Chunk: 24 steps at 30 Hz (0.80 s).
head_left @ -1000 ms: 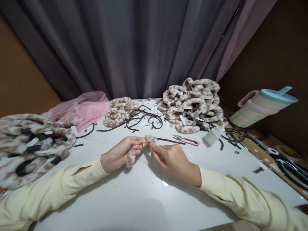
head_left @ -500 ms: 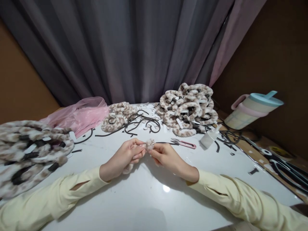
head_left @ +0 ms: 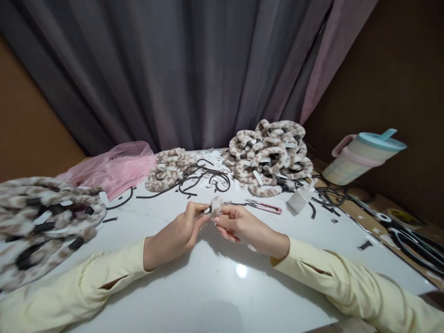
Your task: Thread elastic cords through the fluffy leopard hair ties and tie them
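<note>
Turned since half a second ago, the furry piece (head_left: 217, 206) has swung its trailing part from under the left hand (head_left: 175, 236); a pale bit now shows beneath the right hand (head_left: 249, 231). Pink-handled snips (head_left: 268, 207) lie just beyond the right hand, near a small white bottle (head_left: 299, 200). Furry rings (head_left: 274, 151) are heaped at both sides, a pink bag (head_left: 111, 164) beside the left heap. Held between both hands above the tabletop (head_left: 166, 296), the piece looks fluffy and pale; left fingers pinch its dark-and-white end, right fingers grip the fur, partly hiding it.
</note>
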### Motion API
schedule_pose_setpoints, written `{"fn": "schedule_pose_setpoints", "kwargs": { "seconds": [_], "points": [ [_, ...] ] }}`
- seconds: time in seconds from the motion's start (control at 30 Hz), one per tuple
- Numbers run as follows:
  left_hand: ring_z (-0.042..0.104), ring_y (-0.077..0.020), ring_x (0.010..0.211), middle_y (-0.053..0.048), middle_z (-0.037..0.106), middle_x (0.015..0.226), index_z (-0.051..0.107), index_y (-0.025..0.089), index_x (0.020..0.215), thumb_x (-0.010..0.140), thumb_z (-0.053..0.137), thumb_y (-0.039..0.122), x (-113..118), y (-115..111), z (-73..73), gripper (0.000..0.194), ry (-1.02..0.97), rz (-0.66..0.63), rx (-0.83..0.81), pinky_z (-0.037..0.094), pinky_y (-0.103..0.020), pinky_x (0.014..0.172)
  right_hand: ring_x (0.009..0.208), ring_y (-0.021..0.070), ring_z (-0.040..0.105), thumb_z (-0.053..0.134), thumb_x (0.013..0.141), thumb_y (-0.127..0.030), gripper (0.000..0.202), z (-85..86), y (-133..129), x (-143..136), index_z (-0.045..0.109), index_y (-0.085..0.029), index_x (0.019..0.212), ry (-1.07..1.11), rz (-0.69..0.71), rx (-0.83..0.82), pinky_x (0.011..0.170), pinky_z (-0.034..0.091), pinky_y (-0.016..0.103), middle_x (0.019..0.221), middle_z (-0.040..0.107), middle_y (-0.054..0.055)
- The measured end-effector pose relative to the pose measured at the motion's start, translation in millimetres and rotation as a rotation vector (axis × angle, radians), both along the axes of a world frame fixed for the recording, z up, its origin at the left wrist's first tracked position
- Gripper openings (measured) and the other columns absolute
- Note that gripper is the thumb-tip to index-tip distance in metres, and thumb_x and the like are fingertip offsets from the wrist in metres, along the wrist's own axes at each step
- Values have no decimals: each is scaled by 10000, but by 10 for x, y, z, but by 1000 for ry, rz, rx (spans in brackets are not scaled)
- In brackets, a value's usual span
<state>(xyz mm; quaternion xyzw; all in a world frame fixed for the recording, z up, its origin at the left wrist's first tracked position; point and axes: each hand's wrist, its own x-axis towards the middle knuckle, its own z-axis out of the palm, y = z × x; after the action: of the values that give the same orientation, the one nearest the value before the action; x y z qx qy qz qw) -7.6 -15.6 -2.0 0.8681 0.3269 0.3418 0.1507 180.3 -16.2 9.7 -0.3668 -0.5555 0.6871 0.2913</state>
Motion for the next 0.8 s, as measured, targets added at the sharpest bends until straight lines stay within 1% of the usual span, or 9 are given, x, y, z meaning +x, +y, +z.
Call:
{"fn": "schedule_pose_setpoints", "kwargs": {
  "seconds": [0.1,0.17,0.23,0.37,0.47,0.6,0.67,0.7,0.8],
  "points": [
    [630,-155,740,-65,583,864,346,174,1024,923,372,162,-12,28,-50,105,25,-12,222,493,-241,594,392,49,357,588,798,-368,226,0,0,6,538,-154,748,-4,48,-19,375,250,190,508,470,-65],
    [598,-142,701,-55,568,832,364,168,997,918,374,135,-28,47,-39,87,65,-45,317,485,-241,590,395,45,354,593,797,-380,251,22,6,28,532,-152,710,-27,56,12,387,256,192,510,469,-63],
    [551,-138,675,-43,543,790,387,167,958,911,362,110,-50,68,-14,78,128,-88,378,471,-251,591,393,39,334,593,801,-381,266,49,16,57,539,-147,687,-58,58,42,394,234,199,519,468,-60],
    [458,-147,636,-27,484,716,411,171,877,901,319,83,-88,107,11,130,244,-134,452,425,-267,562,413,44,281,574,810,-357,245,79,24,91,627,-127,746,-124,64,64,416,177,218,493,424,-61],
    [426,-146,614,-22,470,700,425,162,880,901,302,79,-93,111,15,150,284,-121,463,400,-262,538,465,62,325,565,813,-306,234,88,8,85,641,-118,696,-150,66,126,457,218,222,485,423,-47],
    [417,-145,598,-16,467,680,430,160,875,905,296,74,-81,92,8,161,303,-124,463,389,-255,529,505,75,359,524,841,-264,241,97,-34,61,646,-115,697,-221,100,241,505,272,225,508,410,-41],
    [435,-148,617,-22,479,699,426,163,867,911,294,89,-78,86,-11,158,330,-112,431,399,-255,541,525,83,376,494,856,-236,238,89,-56,52,633,-125,697,-317,99,365,524,295,226,536,436,-32],
    [445,-149,629,-26,486,712,425,163,868,913,294,96,-77,84,-22,154,351,-100,411,406,-256,550,546,92,394,474,862,-212,232,80,-66,49,621,-131,702,-377,85,465,541,311,229,565,468,-21],
    [470,-152,652,-32,502,744,424,160,876,905,284,78,-69,75,-40,164,428,-86,369,421,-263,581,669,145,437,414,834,-100,184,41,-82,56,576,-142,759,-592,-8,899,605,347,264,731,544,45]
  ]
}}
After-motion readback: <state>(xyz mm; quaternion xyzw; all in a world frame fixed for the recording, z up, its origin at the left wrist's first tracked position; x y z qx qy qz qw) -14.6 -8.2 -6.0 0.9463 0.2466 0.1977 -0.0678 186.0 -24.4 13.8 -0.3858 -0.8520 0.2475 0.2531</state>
